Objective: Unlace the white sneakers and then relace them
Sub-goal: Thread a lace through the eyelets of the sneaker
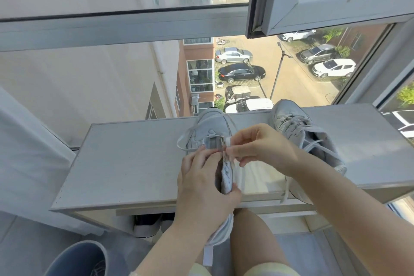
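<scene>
one sneaker [214, 127] is being worked, left hand [201, 186] gripping it, right hand [262, 150] pinching the lace [228, 140], risking it slipping if the pinch loosens.

Head-worn view, forward-down, close.

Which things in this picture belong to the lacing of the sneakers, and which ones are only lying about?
For the job: the sneaker in hand, gripped by the left hand; its lace, pinched by the right hand; the second sneaker, laced, on the shelf.
Just lying about: the blue bucket; the dark shoes under the shelf; the open window sash.
</scene>
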`<state>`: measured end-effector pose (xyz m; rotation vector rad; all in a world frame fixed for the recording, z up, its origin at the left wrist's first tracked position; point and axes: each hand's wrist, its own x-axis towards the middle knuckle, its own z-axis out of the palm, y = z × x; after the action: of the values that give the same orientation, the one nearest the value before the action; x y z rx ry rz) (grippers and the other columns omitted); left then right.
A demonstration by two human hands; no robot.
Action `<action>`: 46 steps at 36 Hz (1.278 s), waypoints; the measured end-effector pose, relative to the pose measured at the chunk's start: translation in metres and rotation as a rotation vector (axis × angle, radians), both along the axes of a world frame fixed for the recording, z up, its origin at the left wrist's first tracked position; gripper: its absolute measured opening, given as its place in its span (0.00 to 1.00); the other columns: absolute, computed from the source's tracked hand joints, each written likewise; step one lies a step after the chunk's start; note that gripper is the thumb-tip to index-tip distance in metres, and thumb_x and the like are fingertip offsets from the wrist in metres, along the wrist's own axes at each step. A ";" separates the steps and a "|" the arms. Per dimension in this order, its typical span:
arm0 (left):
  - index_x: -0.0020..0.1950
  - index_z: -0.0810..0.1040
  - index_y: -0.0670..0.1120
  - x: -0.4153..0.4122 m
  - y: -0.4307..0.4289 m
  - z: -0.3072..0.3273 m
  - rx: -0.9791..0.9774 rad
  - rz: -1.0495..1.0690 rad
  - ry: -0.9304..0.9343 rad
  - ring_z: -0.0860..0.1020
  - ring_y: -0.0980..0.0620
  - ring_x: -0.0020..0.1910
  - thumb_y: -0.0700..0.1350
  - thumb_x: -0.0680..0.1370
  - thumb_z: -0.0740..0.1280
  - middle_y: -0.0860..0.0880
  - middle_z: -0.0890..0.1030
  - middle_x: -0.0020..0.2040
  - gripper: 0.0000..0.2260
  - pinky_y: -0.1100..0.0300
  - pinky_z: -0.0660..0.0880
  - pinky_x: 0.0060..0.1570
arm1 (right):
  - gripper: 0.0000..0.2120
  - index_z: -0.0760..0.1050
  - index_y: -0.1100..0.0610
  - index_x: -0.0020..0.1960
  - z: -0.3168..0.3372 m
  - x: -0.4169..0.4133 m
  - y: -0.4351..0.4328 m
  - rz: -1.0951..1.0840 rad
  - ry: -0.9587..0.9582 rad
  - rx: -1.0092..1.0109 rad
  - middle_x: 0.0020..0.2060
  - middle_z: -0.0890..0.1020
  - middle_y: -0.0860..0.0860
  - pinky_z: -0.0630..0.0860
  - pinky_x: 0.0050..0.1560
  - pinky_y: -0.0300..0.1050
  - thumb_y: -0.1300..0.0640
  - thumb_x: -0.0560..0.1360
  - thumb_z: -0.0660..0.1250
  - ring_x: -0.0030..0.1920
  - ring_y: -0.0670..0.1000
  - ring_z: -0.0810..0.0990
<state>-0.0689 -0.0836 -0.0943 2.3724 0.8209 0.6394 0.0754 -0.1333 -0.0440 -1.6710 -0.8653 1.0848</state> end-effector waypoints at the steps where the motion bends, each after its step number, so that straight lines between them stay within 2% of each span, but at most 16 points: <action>1: 0.60 0.75 0.51 0.002 0.002 0.003 -0.051 -0.010 0.017 0.58 0.62 0.58 0.53 0.66 0.65 0.64 0.66 0.54 0.23 0.60 0.63 0.62 | 0.04 0.80 0.61 0.37 0.001 -0.003 -0.001 0.072 -0.006 -0.011 0.30 0.81 0.52 0.75 0.33 0.34 0.67 0.70 0.71 0.31 0.45 0.78; 3: 0.59 0.74 0.52 0.006 0.009 0.007 -0.121 -0.015 0.036 0.56 0.63 0.56 0.51 0.67 0.68 0.64 0.66 0.52 0.20 0.61 0.63 0.62 | 0.06 0.80 0.58 0.36 0.000 -0.009 0.001 0.019 -0.089 0.056 0.29 0.81 0.50 0.76 0.34 0.35 0.66 0.70 0.72 0.31 0.44 0.78; 5: 0.62 0.73 0.52 0.010 0.013 0.009 -0.172 -0.019 0.056 0.56 0.63 0.55 0.52 0.66 0.68 0.63 0.66 0.52 0.24 0.63 0.61 0.58 | 0.05 0.80 0.60 0.36 -0.002 -0.009 0.002 -0.176 -0.079 0.189 0.29 0.81 0.51 0.78 0.35 0.35 0.66 0.70 0.71 0.30 0.43 0.78; 8: 0.65 0.72 0.52 0.011 0.015 0.009 -0.193 -0.020 0.065 0.56 0.63 0.54 0.55 0.62 0.63 0.64 0.65 0.52 0.30 0.66 0.57 0.55 | 0.04 0.79 0.64 0.39 -0.001 0.002 0.002 -0.295 0.038 0.232 0.29 0.82 0.52 0.78 0.35 0.35 0.67 0.72 0.69 0.30 0.44 0.80; 12: 0.64 0.73 0.51 0.008 0.013 0.006 -0.177 -0.023 0.033 0.56 0.64 0.55 0.54 0.62 0.62 0.68 0.65 0.50 0.30 0.66 0.58 0.56 | 0.06 0.76 0.62 0.38 0.000 -0.001 0.002 -0.287 0.315 0.229 0.30 0.83 0.55 0.80 0.37 0.38 0.67 0.73 0.67 0.35 0.48 0.83; 14: 0.64 0.73 0.52 0.008 0.011 0.006 -0.159 -0.027 0.029 0.56 0.65 0.55 0.54 0.62 0.62 0.71 0.63 0.49 0.30 0.66 0.58 0.57 | 0.06 0.75 0.63 0.38 -0.003 -0.007 0.002 -0.302 0.360 0.242 0.31 0.82 0.55 0.81 0.37 0.39 0.68 0.74 0.66 0.36 0.49 0.84; 22: 0.65 0.73 0.51 0.005 0.008 0.004 -0.133 -0.023 0.013 0.56 0.65 0.57 0.54 0.62 0.62 0.72 0.62 0.50 0.30 0.65 0.58 0.59 | 0.07 0.74 0.63 0.38 -0.019 -0.020 -0.002 -0.499 0.180 0.293 0.26 0.81 0.50 0.80 0.37 0.37 0.68 0.75 0.65 0.32 0.46 0.82; 27: 0.66 0.73 0.51 0.004 0.006 0.004 -0.118 -0.029 0.014 0.56 0.65 0.56 0.54 0.63 0.62 0.69 0.62 0.51 0.31 0.65 0.59 0.60 | 0.07 0.73 0.62 0.38 -0.021 -0.023 -0.004 -0.522 0.177 0.297 0.30 0.81 0.51 0.80 0.36 0.37 0.68 0.75 0.65 0.33 0.46 0.83; 32: 0.65 0.74 0.50 0.002 0.004 0.001 -0.101 -0.031 -0.014 0.57 0.64 0.58 0.52 0.64 0.64 0.70 0.64 0.53 0.29 0.63 0.60 0.61 | 0.02 0.76 0.63 0.42 -0.025 -0.024 -0.003 -0.527 0.064 0.280 0.33 0.82 0.53 0.76 0.32 0.34 0.66 0.74 0.68 0.33 0.43 0.82; 34: 0.65 0.74 0.50 0.000 0.002 0.000 -0.085 -0.030 -0.028 0.58 0.63 0.61 0.51 0.64 0.64 0.66 0.66 0.55 0.28 0.62 0.61 0.63 | 0.02 0.77 0.62 0.41 -0.026 -0.025 -0.003 -0.525 0.053 0.270 0.31 0.82 0.50 0.75 0.31 0.34 0.64 0.73 0.69 0.33 0.42 0.81; 37: 0.65 0.74 0.50 -0.001 0.000 -0.001 -0.086 -0.035 -0.034 0.57 0.64 0.63 0.51 0.65 0.64 0.67 0.65 0.55 0.28 0.60 0.60 0.66 | 0.03 0.79 0.60 0.39 -0.028 -0.026 -0.002 -0.524 0.048 0.260 0.28 0.81 0.46 0.75 0.29 0.34 0.64 0.71 0.71 0.31 0.40 0.79; 40: 0.66 0.74 0.50 -0.002 0.000 -0.001 -0.082 -0.033 -0.035 0.57 0.63 0.64 0.51 0.65 0.64 0.67 0.65 0.55 0.28 0.60 0.61 0.66 | 0.02 0.79 0.62 0.40 -0.029 -0.026 -0.002 -0.520 0.097 0.260 0.27 0.81 0.46 0.75 0.29 0.34 0.65 0.71 0.70 0.29 0.40 0.78; 46: 0.65 0.75 0.50 -0.002 0.000 -0.001 -0.075 -0.032 -0.039 0.57 0.65 0.61 0.51 0.65 0.64 0.66 0.66 0.56 0.28 0.60 0.60 0.66 | 0.03 0.79 0.61 0.39 -0.028 -0.020 -0.004 -0.463 0.115 0.226 0.27 0.81 0.47 0.75 0.31 0.33 0.65 0.72 0.69 0.29 0.40 0.78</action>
<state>-0.0705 -0.0838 -0.0954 2.2937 0.7752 0.6291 0.0551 -0.1371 -0.0723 -1.5025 -0.4719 0.7263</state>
